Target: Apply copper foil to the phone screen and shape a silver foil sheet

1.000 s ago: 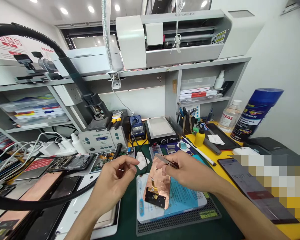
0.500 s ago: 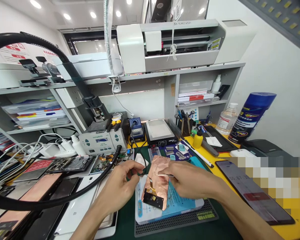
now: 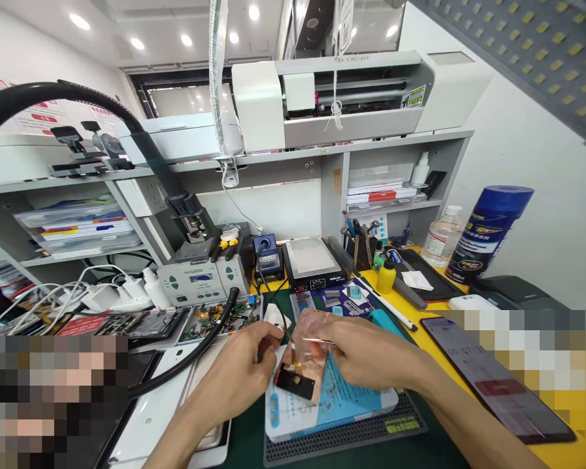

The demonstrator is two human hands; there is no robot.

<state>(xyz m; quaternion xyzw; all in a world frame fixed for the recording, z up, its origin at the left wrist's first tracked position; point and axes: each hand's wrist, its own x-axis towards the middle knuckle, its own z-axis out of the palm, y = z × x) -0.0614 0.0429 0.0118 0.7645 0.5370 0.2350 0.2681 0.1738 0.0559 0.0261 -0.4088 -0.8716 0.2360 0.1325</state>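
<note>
A copper-backed phone screen point(image 3: 305, 348) with a flex cable and a black strip point(image 3: 294, 381) at its near end is tilted over a blue and white box point(image 3: 342, 397). My left hand point(image 3: 241, 358) is closed in a pinch at the screen's left edge; the exact contact is partly hidden by the fingers. My right hand point(image 3: 371, 345) is closed on a thin metal tool, seemingly tweezers point(image 3: 318, 341), whose tip points left over the copper. Its fingers hide the screen's right edge.
A grey mesh pad point(image 3: 346, 433) lies under the box. To the left are a parts tray point(image 3: 222, 319), phones and a black hose point(image 3: 190, 357). Behind stands a heating plate point(image 3: 315, 257). At right lie a phone running a timer point(image 3: 493, 378) and a blue spray can point(image 3: 491, 234).
The screen has tilted, and its near end has shifted slightly up and left. The right hand and tool have moved very little; the left hand stays at the screen's edge. The camera view has shifted slightly.
</note>
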